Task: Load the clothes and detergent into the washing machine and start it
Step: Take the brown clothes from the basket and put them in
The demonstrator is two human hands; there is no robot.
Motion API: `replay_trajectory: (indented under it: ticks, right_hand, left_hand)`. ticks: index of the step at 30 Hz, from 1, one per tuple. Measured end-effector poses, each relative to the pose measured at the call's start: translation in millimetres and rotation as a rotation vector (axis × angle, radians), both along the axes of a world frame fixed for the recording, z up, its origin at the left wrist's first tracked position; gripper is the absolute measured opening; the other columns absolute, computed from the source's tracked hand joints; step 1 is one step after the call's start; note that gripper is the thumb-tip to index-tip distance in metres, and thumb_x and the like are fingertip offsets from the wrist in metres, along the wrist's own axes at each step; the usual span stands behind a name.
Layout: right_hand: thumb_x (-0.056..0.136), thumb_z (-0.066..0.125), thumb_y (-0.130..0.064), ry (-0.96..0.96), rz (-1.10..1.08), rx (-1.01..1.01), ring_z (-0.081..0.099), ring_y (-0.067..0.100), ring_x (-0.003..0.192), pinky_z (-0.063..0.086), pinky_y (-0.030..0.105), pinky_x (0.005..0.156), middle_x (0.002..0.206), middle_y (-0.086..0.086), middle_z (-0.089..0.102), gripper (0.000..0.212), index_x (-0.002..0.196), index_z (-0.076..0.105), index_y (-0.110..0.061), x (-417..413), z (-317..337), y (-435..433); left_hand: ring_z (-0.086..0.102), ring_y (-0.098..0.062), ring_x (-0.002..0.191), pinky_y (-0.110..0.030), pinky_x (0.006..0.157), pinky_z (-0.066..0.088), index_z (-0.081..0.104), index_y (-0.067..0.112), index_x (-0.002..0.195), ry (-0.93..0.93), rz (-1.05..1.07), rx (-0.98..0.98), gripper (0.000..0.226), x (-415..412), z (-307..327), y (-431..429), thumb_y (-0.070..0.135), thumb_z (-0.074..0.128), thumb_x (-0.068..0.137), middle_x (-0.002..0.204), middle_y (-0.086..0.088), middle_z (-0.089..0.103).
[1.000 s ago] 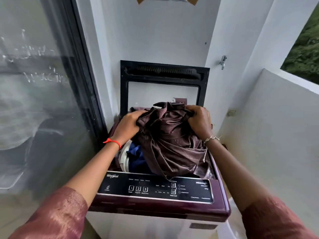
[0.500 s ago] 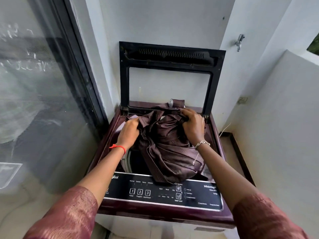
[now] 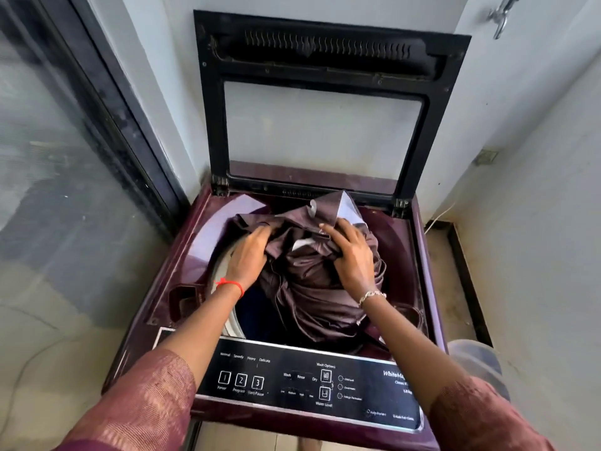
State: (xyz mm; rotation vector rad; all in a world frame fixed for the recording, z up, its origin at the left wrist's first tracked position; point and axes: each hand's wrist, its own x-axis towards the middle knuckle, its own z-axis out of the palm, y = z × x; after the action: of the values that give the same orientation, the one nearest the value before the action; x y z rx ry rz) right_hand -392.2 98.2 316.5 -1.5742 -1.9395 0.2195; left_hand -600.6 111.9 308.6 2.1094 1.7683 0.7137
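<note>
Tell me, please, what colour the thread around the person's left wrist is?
Red; the thread shows clearly in the head view, just behind the left hand.

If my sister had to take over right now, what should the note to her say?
Left hand and right hand: both pressing on the brown clothes.
The clothes bulge out of the washing machine drum; its lid stands open.
Done: the clothes are partly in.
Left: push them fully down, add detergent (none in view), shut the lid, press the buttons.
</note>
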Motion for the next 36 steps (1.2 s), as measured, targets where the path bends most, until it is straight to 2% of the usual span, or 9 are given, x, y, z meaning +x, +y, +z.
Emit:
replay_trajectory:
  ticks: [5,9,12,15,17,22,26,31,36]
  right_hand:
    - [0.076,0.045,0.014,-0.244,0.115,-0.427,0.010,0.029,0.144,0.045,0.054,0.096,0.155,0.000,0.016,0.082,0.142,0.031,-0.032,9,-43,-14]
    - [0.079,0.042,0.011,-0.349,0.206,-0.665,-0.010,0.033,0.144,0.028,0.072,0.099,0.157,-0.008,-0.005,0.087,0.144,0.015,-0.040,7,-71,-21]
    - [0.084,0.045,-0.003,-0.460,0.272,-0.798,-0.018,0.037,0.141,0.026,0.075,0.097,0.156,-0.005,-0.019,0.087,0.144,-0.004,-0.043,4,-80,-21]
    - [0.086,0.048,-0.013,-0.552,0.321,-0.894,-0.023,0.039,0.139,0.025,0.075,0.097,0.153,-0.002,-0.028,0.089,0.142,-0.015,-0.041,3,-87,-16]
    - [0.087,0.048,-0.017,-0.576,0.347,-0.950,-0.026,0.039,0.138,0.022,0.077,0.097,0.151,-0.002,-0.031,0.089,0.142,-0.018,-0.042,2,-90,-12]
    - [0.087,0.051,-0.022,-0.614,0.346,-1.037,-0.030,0.037,0.136,0.017,0.078,0.097,0.149,-0.004,-0.037,0.091,0.140,-0.020,-0.043,-3,-104,-4]
    - [0.087,0.052,-0.031,-0.641,0.325,-1.050,-0.032,0.036,0.136,0.015,0.080,0.096,0.148,-0.004,-0.038,0.091,0.140,-0.020,-0.043,-8,-119,-2]
    - [0.087,0.051,-0.037,-0.651,0.323,-1.049,-0.032,0.038,0.135,0.015,0.080,0.095,0.148,-0.003,-0.038,0.090,0.141,-0.021,-0.041,-13,-122,2]
    - [0.087,0.052,-0.036,-0.638,0.307,-1.036,-0.031,0.038,0.136,0.015,0.079,0.095,0.148,-0.003,-0.038,0.091,0.141,-0.021,-0.041,-13,-119,-1]
  left_hand:
    - [0.054,-0.037,0.115,-0.045,0.093,0.046,0.047,0.002,0.123,0.177,-0.151,-0.322,0.043,6,-37,-4,0.013,0.058,0.083,0.125,-0.018,0.051]
    - [0.044,-0.036,0.128,-0.038,0.105,0.039,0.014,0.004,0.145,0.260,-0.220,-0.712,0.081,9,-60,-19,0.009,0.056,0.076,0.152,-0.016,0.016]
    - [0.047,-0.027,0.127,-0.028,0.100,0.042,-0.016,0.014,0.147,0.334,-0.150,-0.964,0.105,10,-74,-25,0.012,0.060,0.075,0.159,-0.005,-0.002]
    - [0.038,-0.025,0.134,-0.028,0.104,0.038,-0.021,0.015,0.145,0.391,-0.143,-1.083,0.119,10,-83,-19,0.025,0.072,0.071,0.158,-0.001,-0.005]
    - [0.032,-0.024,0.138,-0.031,0.111,0.033,-0.014,0.015,0.147,0.386,-0.156,-1.163,0.127,8,-89,-14,0.036,0.080,0.064,0.157,0.001,0.005]
    - [0.031,-0.023,0.138,-0.032,0.113,0.029,0.014,0.013,0.148,0.455,-0.167,-1.229,0.115,11,-102,-9,0.052,0.079,0.062,0.155,-0.001,0.019]
    - [0.030,-0.024,0.139,-0.033,0.114,0.027,0.012,0.011,0.148,0.514,-0.160,-1.213,0.107,14,-111,-7,0.048,0.075,0.070,0.154,-0.006,0.024]
    - [0.023,-0.026,0.142,-0.038,0.117,0.021,0.000,0.015,0.149,0.525,-0.175,-1.198,0.115,12,-107,-5,0.047,0.076,0.069,0.158,-0.005,0.006]
    - [0.010,-0.024,0.145,-0.041,0.118,0.019,0.002,0.023,0.150,0.459,-0.224,-1.089,0.121,7,-100,-6,0.048,0.081,0.062,0.158,-0.001,-0.011]
